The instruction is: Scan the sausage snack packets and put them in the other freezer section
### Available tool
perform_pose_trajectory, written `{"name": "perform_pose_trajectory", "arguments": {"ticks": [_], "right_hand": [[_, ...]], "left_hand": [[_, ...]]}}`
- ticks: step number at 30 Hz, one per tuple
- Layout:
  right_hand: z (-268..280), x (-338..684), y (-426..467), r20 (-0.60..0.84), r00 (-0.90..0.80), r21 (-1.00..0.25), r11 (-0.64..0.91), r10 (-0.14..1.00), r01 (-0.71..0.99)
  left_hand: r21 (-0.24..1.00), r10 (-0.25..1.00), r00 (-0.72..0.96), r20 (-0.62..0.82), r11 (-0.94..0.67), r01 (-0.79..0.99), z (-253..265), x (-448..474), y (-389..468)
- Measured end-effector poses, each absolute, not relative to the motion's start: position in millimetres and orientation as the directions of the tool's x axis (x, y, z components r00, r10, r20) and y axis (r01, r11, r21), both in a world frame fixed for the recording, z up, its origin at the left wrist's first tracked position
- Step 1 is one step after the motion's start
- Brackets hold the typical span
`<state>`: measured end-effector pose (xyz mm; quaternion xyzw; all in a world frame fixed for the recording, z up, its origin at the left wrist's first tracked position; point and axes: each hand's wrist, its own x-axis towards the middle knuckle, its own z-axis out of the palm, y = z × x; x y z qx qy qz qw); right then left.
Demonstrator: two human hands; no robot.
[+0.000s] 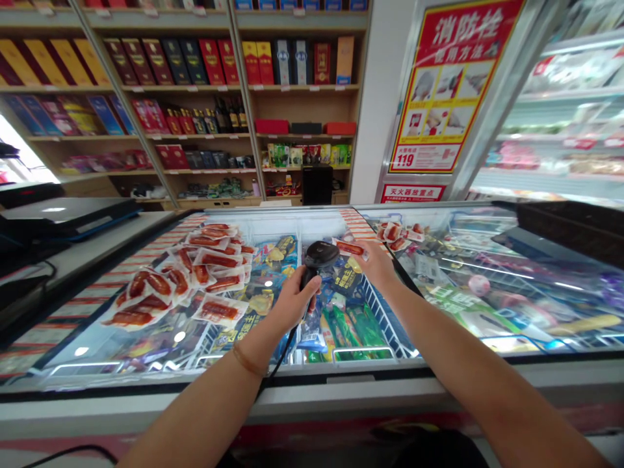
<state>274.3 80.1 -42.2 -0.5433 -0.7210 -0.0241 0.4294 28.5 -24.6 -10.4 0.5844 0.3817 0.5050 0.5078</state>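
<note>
My left hand (296, 300) is wrapped round the handle of a black barcode scanner (322, 252), whose cable runs down past my wrist. Just right of the scanner's head, my right hand (376, 265) grips a clear-wrapped sausage pack (348, 247) by its right end. The pack is held close to the scanner, above the freezer's glass top. A heap of similar sausage packs (214, 260) lies on the glass to the left. Beyond my right hand lies a smaller group of sausage packs (397, 234).
Under the glass lid (273, 351), the chest freezer holds bagged goods in wire baskets (377, 312). A dark machine (73, 214) stands on the left counter. Shelves of boxes (195, 62) line the back wall, with a fire-hydrant poster (453, 84) beside a lit display fridge (565, 123).
</note>
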Motion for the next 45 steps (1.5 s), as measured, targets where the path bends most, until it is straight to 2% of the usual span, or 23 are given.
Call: {"name": "perform_pose_trajectory", "arguments": {"ticks": [7,11,13,16,20,24,26,31,36,40,45], "right_hand": [[-50.4,275.2,90.0,0.628,-0.103,-0.378,0.418,0.771,0.826],[-36.8,251.4,88.3,0.663,-0.160,-0.371,0.506,0.731,0.778],[-25.7,219.5,88.3,0.692,-0.122,-0.412,0.528,0.711,0.742],[-8.1,148.6,89.7,0.681,-0.044,-0.532,0.535,0.731,0.656],[10.4,40.3,88.9,0.554,-0.173,-0.673,0.561,0.814,0.482],[22.7,-47.1,83.9,0.560,-0.323,-0.648,0.646,0.763,0.403],[26.5,-77.0,81.6,0.555,-0.347,-0.625,0.654,0.756,0.426],[25.3,-107.1,77.2,0.533,-0.254,-0.571,0.565,0.807,0.595],[15.1,-78.6,77.0,0.580,-0.252,-0.538,0.596,0.775,0.596],[4.3,-11.0,87.2,0.591,-0.190,-0.514,0.548,0.784,0.660],[-12.6,126.4,106.8,0.586,-0.004,-0.494,0.361,0.810,0.791]], "left_hand": [[0.976,0.998,-0.011,0.066,-0.067,-0.206,15.3,19.8,-32.0],[0.970,0.995,-0.058,0.078,-0.089,-0.225,43.6,-18.0,-45.9],[0.970,0.988,-0.119,0.095,-0.119,-0.210,53.8,-46.7,-53.7],[0.966,0.944,-0.304,0.130,-0.190,-0.176,64.5,-95.3,-67.6],[0.963,0.863,-0.490,0.121,-0.222,-0.154,74.9,-157.8,-89.8],[0.970,0.794,-0.600,0.095,-0.210,-0.123,76.6,-206.0,-106.5],[0.971,0.769,-0.631,0.097,-0.212,-0.109,73.5,-221.7,-111.7],[0.974,0.757,-0.649,0.079,-0.197,-0.112,66.0,-231.1,-118.6],[0.964,0.822,-0.566,0.072,-0.203,-0.171,62.6,-202.8,-109.8],[0.956,0.881,-0.468,0.067,-0.191,-0.223,55.6,-157.5,-88.8],[0.951,0.949,-0.311,0.055,-0.144,-0.272,48.3,-76.0,-54.9]]}}
